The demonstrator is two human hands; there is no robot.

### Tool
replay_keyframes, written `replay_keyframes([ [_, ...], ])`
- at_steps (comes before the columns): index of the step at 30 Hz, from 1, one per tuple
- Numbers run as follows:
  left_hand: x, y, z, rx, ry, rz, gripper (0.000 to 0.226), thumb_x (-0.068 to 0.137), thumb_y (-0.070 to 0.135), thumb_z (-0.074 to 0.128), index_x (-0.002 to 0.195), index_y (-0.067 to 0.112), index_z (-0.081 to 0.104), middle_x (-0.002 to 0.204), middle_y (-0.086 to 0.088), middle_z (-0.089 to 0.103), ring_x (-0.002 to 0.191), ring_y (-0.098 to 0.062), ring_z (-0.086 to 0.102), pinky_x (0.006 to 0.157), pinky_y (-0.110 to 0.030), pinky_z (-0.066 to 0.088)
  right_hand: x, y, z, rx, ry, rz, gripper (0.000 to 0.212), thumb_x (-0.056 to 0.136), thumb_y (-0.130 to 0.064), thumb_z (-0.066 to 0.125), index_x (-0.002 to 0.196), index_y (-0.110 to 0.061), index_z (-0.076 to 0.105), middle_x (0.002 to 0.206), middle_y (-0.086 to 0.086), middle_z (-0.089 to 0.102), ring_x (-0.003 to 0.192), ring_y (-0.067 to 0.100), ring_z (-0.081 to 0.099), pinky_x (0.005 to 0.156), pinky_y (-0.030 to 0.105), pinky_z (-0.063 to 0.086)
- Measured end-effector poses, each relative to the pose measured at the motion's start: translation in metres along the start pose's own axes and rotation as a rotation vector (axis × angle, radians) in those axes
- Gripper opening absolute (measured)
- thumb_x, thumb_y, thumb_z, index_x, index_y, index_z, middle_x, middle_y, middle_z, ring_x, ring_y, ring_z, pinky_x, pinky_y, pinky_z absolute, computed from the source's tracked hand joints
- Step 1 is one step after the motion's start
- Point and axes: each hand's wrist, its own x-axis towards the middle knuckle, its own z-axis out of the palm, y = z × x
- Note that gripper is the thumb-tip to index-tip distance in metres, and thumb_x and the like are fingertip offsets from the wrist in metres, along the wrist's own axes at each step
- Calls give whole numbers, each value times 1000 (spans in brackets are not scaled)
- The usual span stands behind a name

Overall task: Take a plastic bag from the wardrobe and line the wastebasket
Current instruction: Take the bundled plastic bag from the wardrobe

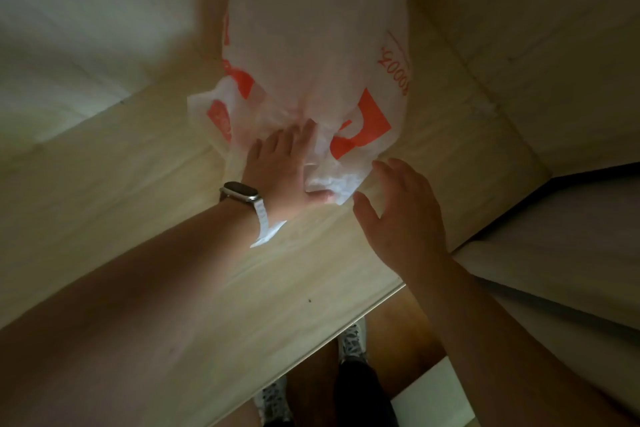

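A white plastic bag (311, 55) with orange-red print lies on a pale wood-grain wardrobe shelf (138, 184), stretching from the middle of the shelf back toward its far wall. The near end of the bag is bunched and crumpled, and this is where the left hand (280, 173) meets it. The left hand's fingers (294, 135) reach forward over the crumpled plastic, and its thumb shows through a fold of the thin film, so the hand is grasping the near end of the bag. A smartwatch (242, 194) with a white strap sits on the left wrist.

The right hand (401, 215) hovers just beside the bag's near right corner, fingers spread and released, holding nothing. Its fingertips are close to the plastic edge, but whether they touch it cannot be told.

The view is dim and somewhat blurred. Below the front edge of the shelf, the person's patterned shoes (353, 340) stand on a brown floor (394, 322). A light panel with a dark edge, possibly the wardrobe door (561, 236), is at the right.
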Motion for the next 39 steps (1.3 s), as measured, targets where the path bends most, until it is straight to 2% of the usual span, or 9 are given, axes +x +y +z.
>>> replay_keyframes([
  [7, 15, 0, 14, -9, 206, -12, 71, 76, 40, 66, 140, 20, 42, 111, -7, 59, 105, -32, 52, 87, -44, 40, 13, 9, 12, 75, 54, 8, 55, 91, -48, 50, 137, -19, 44, 143, 4, 46, 127, 23, 43, 97, 43, 46],
  [11, 27, -2, 8, 23, 185, -40, 32, 86, 26, 58, 117, 21, 64, 103, -7, 63, 101, -32, 53, 86, -41, 36, 13, 5, 10, 134, 85, 27, 55, 90, -46, 51, 137, -18, 44, 143, 5, 47, 128, 24, 43, 98, 47, 46],
  [14, 25, -7, 2, -18, 210, -61, 21, 86, 21, 56, 101, 16, 69, 97, -6, 62, 96, -32, 54, 81, -40, 37, 10, 1, 7, 178, 96, 32, 53, 90, -42, 55, 136, -17, 45, 141, 5, 47, 127, 24, 43, 98, 46, 46],
  [17, 10, -11, -11, -74, 270, -24, 18, 79, 19, 56, 87, 8, 68, 93, -10, 62, 88, -36, 55, 71, -40, 45, 4, -6, 1, 216, 92, 27, 50, 90, -39, 58, 134, -17, 47, 141, 5, 47, 125, 23, 43, 98, 44, 46],
  [21, -23, -14, -40, -131, 355, 3, 30, 77, 21, 57, 100, 2, 63, 102, -14, 66, 92, -38, 59, 72, -41, 50, -7, -20, -18, 253, 99, 10, 52, 89, -42, 55, 135, -18, 47, 140, 4, 48, 125, 21, 43, 98, 42, 46],
  [25, -63, -12, -81, -168, 426, -36, 30, 75, 31, 54, 86, 3, 60, 76, -10, 67, 67, -33, 63, 57, -32, 45, -21, -38, -48, 272, 121, -44, 59, 85, -49, 47, 136, -19, 47, 141, 4, 48, 125, 19, 41, 100, 38, 42],
  [27, -82, -12, -102, -196, 461, -83, 22, 74, 26, 62, 79, 5, 57, 69, -8, 65, 60, -31, 61, 55, -28, 39, -29, -50, -65, 276, 121, -78, 60, 84, -50, 45, 136, -19, 47, 141, 5, 48, 127, 19, 40, 102, 36, 39],
  [33, -145, -5, -164, -479, 454, -232, 26, 70, 21, 61, 74, 21, 35, 57, 7, 33, 54, -20, 36, 51, -29, 28, -54, -92, -113, 351, 87, -157, 58, 85, -48, 52, 137, -22, 47, 141, -1, 46, 128, 15, 38, 105, 30, 34],
  [39, -214, 5, -230, -597, 489, -224, 17, 72, 24, 60, 76, 15, 46, 61, -3, 48, 57, -25, 45, 52, -36, 39, -99, -141, -154, 457, 160, -240, 58, 84, -49, 52, 131, -15, 52, 131, 1, 53, 119, 18, 49, 101, 28, 38],
])
